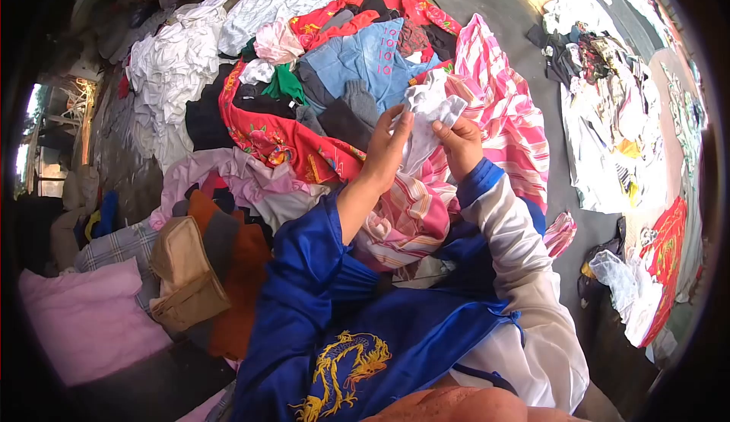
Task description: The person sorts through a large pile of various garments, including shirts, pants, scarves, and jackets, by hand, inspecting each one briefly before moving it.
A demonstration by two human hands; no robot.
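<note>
A small, crumpled piece of white cloth (pixel 428 110) is held up in front of me, over the pile. My left hand (pixel 389 148) grips its left edge, with the fingers partly behind the fabric. On the right side, my right hand (pixel 462 147) pinches the cloth between thumb and fingers. What kind of garment it is I cannot make out. Just beneath both hands lies a pink-and-white striped cloth (pixel 502 110). Left of my left hand are a dark grey knit piece (pixel 351 112) and a red floral cloth (pixel 262 134). A blue denim-like garment (pixel 357 53) lies beyond them.
White clothes (pixel 171 72) are heaped at the far left. Nearer are a folded pink cloth (pixel 91 319), a tan padded piece (pixel 186 270) and a rust-brown cloth (pixel 239 300). A mixed heap of light garments (pixel 608 125) and a red patterned cloth (pixel 666 270) lie to the right.
</note>
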